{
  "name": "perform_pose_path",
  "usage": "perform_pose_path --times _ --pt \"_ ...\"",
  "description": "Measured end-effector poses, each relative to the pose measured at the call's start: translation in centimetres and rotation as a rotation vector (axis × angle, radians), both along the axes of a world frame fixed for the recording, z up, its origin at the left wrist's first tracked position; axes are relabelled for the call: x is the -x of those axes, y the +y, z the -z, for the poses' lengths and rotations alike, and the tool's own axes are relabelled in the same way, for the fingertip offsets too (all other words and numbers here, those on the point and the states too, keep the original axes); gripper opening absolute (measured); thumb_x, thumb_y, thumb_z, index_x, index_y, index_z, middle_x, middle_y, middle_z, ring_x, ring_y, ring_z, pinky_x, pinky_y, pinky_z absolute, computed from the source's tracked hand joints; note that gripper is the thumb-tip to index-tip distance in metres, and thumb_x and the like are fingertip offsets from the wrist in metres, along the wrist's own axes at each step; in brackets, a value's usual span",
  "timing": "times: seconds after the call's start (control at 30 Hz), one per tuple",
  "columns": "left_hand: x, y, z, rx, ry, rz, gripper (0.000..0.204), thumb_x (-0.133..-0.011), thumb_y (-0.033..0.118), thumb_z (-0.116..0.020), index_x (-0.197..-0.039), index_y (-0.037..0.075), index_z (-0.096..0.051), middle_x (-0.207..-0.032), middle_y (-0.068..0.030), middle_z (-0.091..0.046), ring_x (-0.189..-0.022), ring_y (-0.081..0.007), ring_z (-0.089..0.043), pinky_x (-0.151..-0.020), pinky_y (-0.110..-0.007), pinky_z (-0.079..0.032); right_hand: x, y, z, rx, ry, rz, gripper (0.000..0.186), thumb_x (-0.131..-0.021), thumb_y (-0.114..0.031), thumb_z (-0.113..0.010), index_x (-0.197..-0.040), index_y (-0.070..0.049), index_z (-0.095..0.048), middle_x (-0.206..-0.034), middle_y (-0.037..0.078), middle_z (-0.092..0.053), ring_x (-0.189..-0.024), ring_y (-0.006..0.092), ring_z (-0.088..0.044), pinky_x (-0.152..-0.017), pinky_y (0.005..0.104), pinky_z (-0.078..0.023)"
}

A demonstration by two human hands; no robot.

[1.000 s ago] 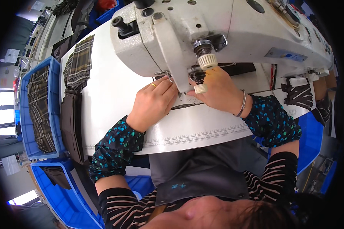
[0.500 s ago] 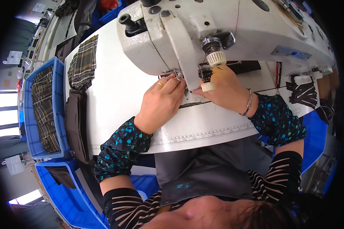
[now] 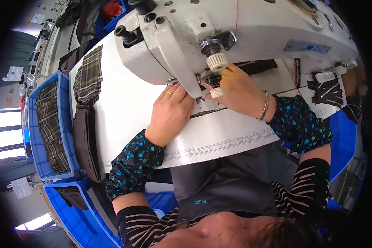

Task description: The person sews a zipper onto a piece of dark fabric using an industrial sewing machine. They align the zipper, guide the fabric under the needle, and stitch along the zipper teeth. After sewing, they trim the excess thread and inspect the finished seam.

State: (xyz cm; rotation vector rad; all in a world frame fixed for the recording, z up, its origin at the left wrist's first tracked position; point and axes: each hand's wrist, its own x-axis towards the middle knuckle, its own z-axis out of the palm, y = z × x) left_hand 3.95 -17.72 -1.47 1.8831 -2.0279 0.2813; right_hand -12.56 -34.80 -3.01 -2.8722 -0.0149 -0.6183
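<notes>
Head view: both hands press a dark fabric strip (image 3: pixel 206 108) flat on the table (image 3: pixel 128 107) under the sewing machine (image 3: pixel 235 33). The left hand (image 3: pixel 171 111) lies flat-fingered just left of the needle; the right hand (image 3: pixel 239 93) pinches the strip just behind it. Seemingly mid-seam; next calls for steady, even feeding, fingers clear of the needle.

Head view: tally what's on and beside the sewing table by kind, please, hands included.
Sewing machine: 1
Hands at the needle: 2, left hand and right hand
Dark fabric strip under the hands: 1
Plaid fabric stack on the table: 1
Dark fabric stack at the table edge: 1
Blue bins: 2, and
Total: 8
</notes>
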Motion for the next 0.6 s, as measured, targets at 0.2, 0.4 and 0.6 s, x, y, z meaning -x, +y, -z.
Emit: perform_pose_path --times 0.2,0.4,0.6 --pt "-0.04 0.08 -0.14 -0.006 0.035 -0.007 0.023 -0.088 0.005 -0.072 -0.11 0.0 -0.073 -0.114 -0.0116 -0.072 -0.098 -0.0334 -0.072 -0.09 -0.043 -0.059 -0.06 -0.07 -0.05 -0.04 0.013 -0.009 0.031 -0.086 -0.032 -0.078 -0.1 -0.006 -0.07 -0.119 0.011 -0.068 -0.132 0.0293 -0.056 -0.112 0.0483 -0.044" --pt "-0.05 -0.05 -0.18 0.04 0.058 0.004 0.026 -0.087 0.005 -0.073 -0.113 0.002 -0.074 -0.112 -0.0119 -0.073 -0.098 -0.033 -0.072 -0.092 -0.043 -0.059 0.08 -0.27 0.25 -0.043 0.028 -0.014 0.032 -0.085 -0.031 -0.078 -0.101 -0.006 -0.07 -0.119 0.011 -0.068 -0.13 0.0308 -0.058 -0.112 0.0485 -0.044" --pt "-0.32 0.16 0.11 0.013 0.07 -0.013 0.027 -0.088 0.008 -0.072 -0.114 0.002 -0.074 -0.111 -0.0107 -0.071 -0.11 -0.0287 -0.07 -0.101 -0.042 -0.056 0.14 -0.19 -0.32 -0.005 0.062 -0.01 0.034 -0.085 -0.033 -0.078 -0.1 -0.004 -0.07 -0.114 0.014 -0.069 -0.127 0.0318 -0.06 -0.112 0.0484 -0.043"
